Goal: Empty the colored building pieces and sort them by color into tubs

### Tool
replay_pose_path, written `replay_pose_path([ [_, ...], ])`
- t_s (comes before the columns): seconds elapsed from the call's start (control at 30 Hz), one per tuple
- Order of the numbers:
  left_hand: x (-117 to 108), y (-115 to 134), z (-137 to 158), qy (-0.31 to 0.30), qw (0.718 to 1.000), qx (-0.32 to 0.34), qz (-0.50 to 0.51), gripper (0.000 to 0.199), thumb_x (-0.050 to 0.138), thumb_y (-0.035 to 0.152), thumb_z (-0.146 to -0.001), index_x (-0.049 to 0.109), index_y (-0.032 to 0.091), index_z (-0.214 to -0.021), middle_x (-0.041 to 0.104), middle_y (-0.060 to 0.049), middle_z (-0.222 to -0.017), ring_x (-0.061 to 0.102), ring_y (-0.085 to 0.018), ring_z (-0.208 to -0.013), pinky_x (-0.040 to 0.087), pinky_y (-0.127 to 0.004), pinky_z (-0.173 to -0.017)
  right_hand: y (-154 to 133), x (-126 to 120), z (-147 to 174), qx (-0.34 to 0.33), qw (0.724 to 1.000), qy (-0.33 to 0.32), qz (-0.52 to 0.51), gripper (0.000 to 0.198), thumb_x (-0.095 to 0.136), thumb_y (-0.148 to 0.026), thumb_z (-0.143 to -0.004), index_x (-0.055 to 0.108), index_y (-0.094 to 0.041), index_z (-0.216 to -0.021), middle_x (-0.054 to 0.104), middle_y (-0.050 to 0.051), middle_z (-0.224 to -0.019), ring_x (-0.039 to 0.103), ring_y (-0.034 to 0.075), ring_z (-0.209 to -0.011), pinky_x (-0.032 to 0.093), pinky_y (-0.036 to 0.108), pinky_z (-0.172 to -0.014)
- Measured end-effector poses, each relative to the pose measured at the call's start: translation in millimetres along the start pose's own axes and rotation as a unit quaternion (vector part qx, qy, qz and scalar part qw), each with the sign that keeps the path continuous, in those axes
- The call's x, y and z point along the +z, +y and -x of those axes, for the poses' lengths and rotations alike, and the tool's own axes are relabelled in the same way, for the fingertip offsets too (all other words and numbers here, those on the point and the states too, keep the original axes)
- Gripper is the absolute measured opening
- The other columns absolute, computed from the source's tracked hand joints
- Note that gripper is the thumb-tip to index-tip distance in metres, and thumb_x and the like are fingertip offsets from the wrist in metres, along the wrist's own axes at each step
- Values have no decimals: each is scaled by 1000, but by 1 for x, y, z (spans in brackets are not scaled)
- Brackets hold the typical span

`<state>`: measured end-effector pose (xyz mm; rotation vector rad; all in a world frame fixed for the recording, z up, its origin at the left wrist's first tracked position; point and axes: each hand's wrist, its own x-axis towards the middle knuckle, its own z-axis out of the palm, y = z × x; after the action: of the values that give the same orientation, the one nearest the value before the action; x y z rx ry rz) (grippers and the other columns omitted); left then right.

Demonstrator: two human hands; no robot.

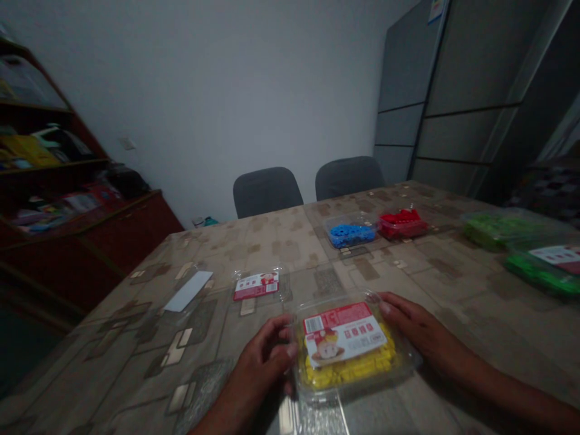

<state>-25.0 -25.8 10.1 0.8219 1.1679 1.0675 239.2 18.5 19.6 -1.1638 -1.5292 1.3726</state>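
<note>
A clear plastic box of yellow pieces [348, 370] is in front of me at the table's near side, its lid closed and a red and white label on top. My left hand [267, 356] grips its left edge with curled fingers and thumb. On the opposite side, my right hand [414, 323] holds the right edge, thumb on the lid; its other fingers are mostly hidden. Beyond my left hand lies a clear lid [257, 285] with a similar label. Whether the box touches the table or is slightly lifted, I cannot tell.
Open boxes of blue pieces [352, 234] and red pieces [402, 225] stand at the far right. Closed boxes with green pieces [544, 272] are on the right. A white strip [189, 290] lies left on the patterned table [217, 241]. Two grey chairs [267, 192] stand behind it.
</note>
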Motion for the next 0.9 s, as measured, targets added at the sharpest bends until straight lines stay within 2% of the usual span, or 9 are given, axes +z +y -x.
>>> replay_pose_path([
  [0.17, 7, 1, 0, -30, 997, -34, 65, 46, 80, 30, -73, 59, 16, -112, 69, -15, -109, 71, -28, -83, 57, -35, -62, -3, 6, 0, -1, 999, 6, -45, 43, 53, -59, -87, 67, -19, -98, 73, 11, -96, 69, 28, -87, 56, 44, -81],
  [0.27, 8, 2, 1, -26, 996, -40, 69, 47, 79, 28, -74, 57, 17, -114, 70, -15, -109, 72, -31, -84, 60, -41, -61, 0, 5, 1, 16, 999, 16, -42, 42, 53, -61, -85, 63, -21, -91, 71, 9, -88, 68, 27, -82, 55, 42, -75],
  [0.4, 12, -4, -3, -15, 996, -38, 82, 47, 83, 24, -70, 58, 17, -108, 71, -7, -86, 72, -26, -68, 59, -38, -54, 4, -1, 3, 51, 996, 67, -32, 42, 49, -64, -86, 57, -22, -84, 65, 2, -74, 65, 22, -68, 52, 34, -60],
  [0.5, 22, -8, -9, -22, 995, -35, 93, 48, 86, 25, -65, 58, 18, -104, 68, -3, -80, 71, -24, -63, 59, -37, -51, 0, -12, 1, 37, 993, 107, 23, 44, 51, -65, -83, 54, -23, -75, 60, 0, -68, 61, 20, -65, 49, 32, -58],
  [0.63, 53, -4, -23, -34, 994, -16, 101, 49, 85, 26, -65, 55, 18, -103, 69, -4, -82, 72, -25, -64, 58, -33, -48, -5, -44, -9, 51, 990, 124, 53, 42, 57, -64, -78, 57, -22, -75, 58, -1, -66, 57, 18, -61, 46, 29, -54],
  [0.77, 100, 9, -46, -50, 993, 6, 107, 37, 75, 19, -71, 52, 17, -100, 69, -5, -84, 71, -21, -63, 59, -31, -49, 0, -96, -23, 88, 977, 165, 103, 39, 64, -56, -70, 65, -22, -89, 58, -3, -62, 50, 14, -51, 35, 24, -44],
  [0.83, 125, 14, -61, -54, 993, 3, 105, 35, 71, 12, -73, 50, 18, -100, 66, -2, -79, 68, -17, -60, 57, -28, -49, 2, -125, -31, 86, 970, 190, 128, 36, 66, -49, -68, 67, -23, -92, 58, -3, -60, 49, 14, -48, 33, 24, -43],
  [0.9, 151, 17, -78, -53, 994, -5, 96, 33, 64, 5, -76, 49, 18, -103, 60, 4, -72, 63, -13, -56, 56, -25, -48, 1, -151, -40, 73, 963, 215, 145, 29, 68, -43, -65, 67, -22, -85, 52, -4, -50, 45, 13, -43, 31, 24, -41],
])
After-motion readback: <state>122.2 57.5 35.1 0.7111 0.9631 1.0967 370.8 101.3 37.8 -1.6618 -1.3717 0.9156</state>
